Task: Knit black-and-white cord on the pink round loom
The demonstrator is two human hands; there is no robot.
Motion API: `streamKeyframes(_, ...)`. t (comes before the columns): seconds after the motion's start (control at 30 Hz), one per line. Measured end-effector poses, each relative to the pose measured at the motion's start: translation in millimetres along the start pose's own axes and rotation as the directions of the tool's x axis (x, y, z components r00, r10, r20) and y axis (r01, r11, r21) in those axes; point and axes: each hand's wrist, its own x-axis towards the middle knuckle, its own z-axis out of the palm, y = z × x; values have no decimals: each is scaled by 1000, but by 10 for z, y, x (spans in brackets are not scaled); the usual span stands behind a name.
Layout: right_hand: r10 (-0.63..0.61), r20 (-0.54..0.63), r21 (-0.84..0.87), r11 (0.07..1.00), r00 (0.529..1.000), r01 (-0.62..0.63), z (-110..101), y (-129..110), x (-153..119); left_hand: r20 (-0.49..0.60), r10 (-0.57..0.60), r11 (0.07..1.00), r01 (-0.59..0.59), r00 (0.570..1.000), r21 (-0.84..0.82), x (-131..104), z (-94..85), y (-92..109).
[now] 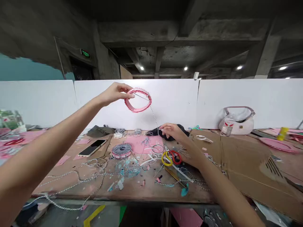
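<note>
Raised in front of the white partition, my left hand (119, 91) pinches the left edge of a pink and red ring-shaped band (138, 110). A black-and-white twisted cord (154, 118) crosses the ring's opening and runs down from its right side to my right hand (172, 130). The fingers of my right hand are closed on that cord, lower and to the right of the ring. Below them on the table lie scissors (170, 157) with one yellow and one red handle loop. A round coil wrapped in the same cord (121, 149) sits on the table to the left.
A phone (92, 148) lies left of the coil. Loose cord (80, 179) tangles across the table's front left. A brush (175, 175) lies near the front edge. Toward the right are cardboard (248, 176), a water bottle (227, 124) and a pale handbag (243, 126) against the partition (175, 101).
</note>
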Motion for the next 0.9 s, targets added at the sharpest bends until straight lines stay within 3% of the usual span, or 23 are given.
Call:
streamKeyframes(0.2, -9, -103, 52, 999, 995, 15, 139, 94, 124, 115, -96, 989, 107, 989, -97, -244, 377, -181)
streamKeyframes(0.37, 34, -86, 89, 996, 996, -27, 356, 421, 92, -46, -62, 989, 55, 997, -135, -714, 897, -502)
streamKeyframes(0.5, 17, -83, 69, 998, 996, -12, 362, 598, 24, -97, -22, 985, 5, 995, -174, -1044, 1245, -751)
streamKeyframes(0.67, -72, -77, -14, 997, 994, 71, 273, 698, -30, -88, 75, 979, -90, 993, -182, -1282, 1501, -940)
streamKeyframes(0.77, -131, -115, -55, 991, 985, 125, 251, 758, -42, -86, 15, 963, -38, 996, -267, -1368, 1607, -1012)
streamKeyframes(0.83, -169, -138, -76, 984, 976, 160, 245, 786, -51, -43, -142, 871, 104, 989, -481, -1406, 1652, -1057)
streamKeyframes(0.9, -197, -136, -98, 978, 971, 185, 246, 793, -67, 138, -306, 597, 302, 942, -743, -1424, 1662, -1097)
